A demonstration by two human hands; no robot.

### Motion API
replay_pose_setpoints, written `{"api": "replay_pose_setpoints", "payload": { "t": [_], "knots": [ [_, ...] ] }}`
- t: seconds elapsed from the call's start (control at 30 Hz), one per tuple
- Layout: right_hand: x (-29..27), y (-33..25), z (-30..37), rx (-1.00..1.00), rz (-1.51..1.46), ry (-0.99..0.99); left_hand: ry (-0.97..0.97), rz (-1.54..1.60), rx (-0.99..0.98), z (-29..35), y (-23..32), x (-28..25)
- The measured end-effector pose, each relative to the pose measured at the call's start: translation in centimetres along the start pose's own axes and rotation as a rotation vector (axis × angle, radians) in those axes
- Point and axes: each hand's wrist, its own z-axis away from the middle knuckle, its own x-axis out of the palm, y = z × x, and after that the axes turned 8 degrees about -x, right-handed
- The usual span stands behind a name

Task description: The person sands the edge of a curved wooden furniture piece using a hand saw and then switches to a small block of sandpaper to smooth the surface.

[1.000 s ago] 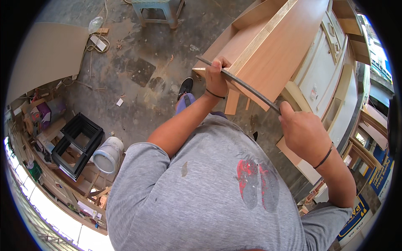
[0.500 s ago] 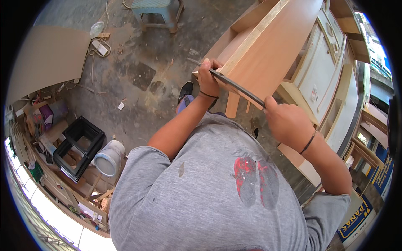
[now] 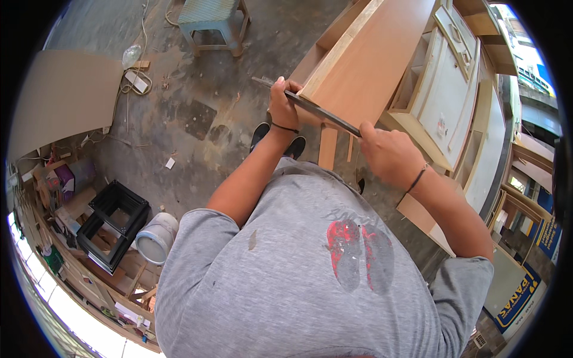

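Long narrow dark-grey metal bar (image 3: 325, 115): gripped at both ends, slanting across the near end of the light-brown wood-veneer cabinet (image 3: 370, 65), right by its near left corner. Contact with the corner hard to make out.

Left hand (image 3: 283, 107) near the bar's far end: fingers curled in around it, thumb up on top, tip of the bar sticking out past. Right hand (image 3: 391, 156) on the other end: fingers closed in a fist, end of the bar hidden inside. Dark thin band on each wrist.

Pale raw-wood strip (image 3: 343, 45) along the cabinet's left long edge, hollow bay beyond it. Near the cabinet's near end: narrow light-brown wood piece (image 3: 327, 146), then black shoes (image 3: 295, 147) on grey stained concrete floor (image 3: 179, 149). Closest in: grey T-shirt (image 3: 286, 268) with red and dark-grey print.

Off the cabinet's right long edge: flat white panel (image 3: 444, 98) with pale wood edging.

Well apart, past the left long edge: light-blue plastic stool (image 3: 206, 15). At the floor's left edge: large beige sheet (image 3: 65, 95). Below that, black rectangular frames (image 3: 107, 219) just beside a white cylindrical bucket (image 3: 154, 246).
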Motion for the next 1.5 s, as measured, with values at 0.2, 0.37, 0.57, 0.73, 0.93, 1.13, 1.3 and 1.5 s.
{"api": "replay_pose_setpoints", "payload": {
  "t": [0.2, 0.37, 0.57, 0.73, 0.93, 1.13, 1.3, 1.5],
  "knots": [
    [1.9, 0.6, -0.2, -0.137, 0.096, 0.281, 0.014, -0.174, 0.18, -1.1, -1.4, -0.7],
    [2.3, 0.7, -0.3, -0.131, 0.098, 0.286, -0.054, -0.103, 0.216, -1.9, -2.8, -1.1],
    [-3.0, 0.0, 1.5, -0.097, 0.226, 0.061, 0.002, 0.177, -0.081, -1.5, -1.8, -0.2],
    [-2.9, 0.7, 2.3, -0.114, 0.218, 0.089, 0.088, 0.064, -0.072, -0.6, -0.5, 0.6],
    [0.9, 2.1, 1.8, -0.095, 0.132, 0.125, 0.134, 0.106, -0.006, -0.3, -0.5, 1.0],
    [2.9, 2.2, 1.2, -0.126, 0.173, 0.196, 0.129, 0.268, -0.082, -0.8, -1.2, 0.3],
    [4.3, 1.9, 1.2, -0.098, 0.107, 0.294, 0.15, 0.266, -0.065, -1.6, -1.0, 0.7],
    [-2.1, 1.0, 3.8, -0.132, 0.185, 0.185, 0.167, 0.139, 0.109, -1.9, -2.2, 0.1]
  ]
}}
